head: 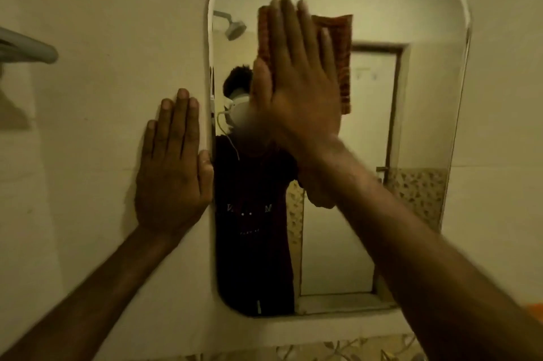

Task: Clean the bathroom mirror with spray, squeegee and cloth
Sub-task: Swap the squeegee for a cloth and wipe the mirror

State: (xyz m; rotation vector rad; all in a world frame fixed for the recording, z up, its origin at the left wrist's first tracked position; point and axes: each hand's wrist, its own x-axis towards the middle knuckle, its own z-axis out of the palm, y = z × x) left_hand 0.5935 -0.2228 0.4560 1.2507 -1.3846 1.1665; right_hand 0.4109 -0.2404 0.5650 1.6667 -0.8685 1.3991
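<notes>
L hand (173, 172) lies flat on wall (117, 37) at mirror's 9 o'clock, fingers straight, gripping nothing; thumb touches the rim. R hand (296, 87), fingers straight, presses cloth (342, 66) on mirror (411, 22) toward 12. Risk: nothing pinches cloth, so lighter pressure could let it drop; a hard push may stress glass.

Cloth (342, 66) — orange-red, fine woven pattern; wall (88, 8) cream; tiles (352, 350) below — leaf-patterned.

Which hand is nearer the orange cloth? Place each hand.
Right. The right hand presses flat on the orange cloth against the mirror; the left hand rests flat on the wall, lower left.
</notes>
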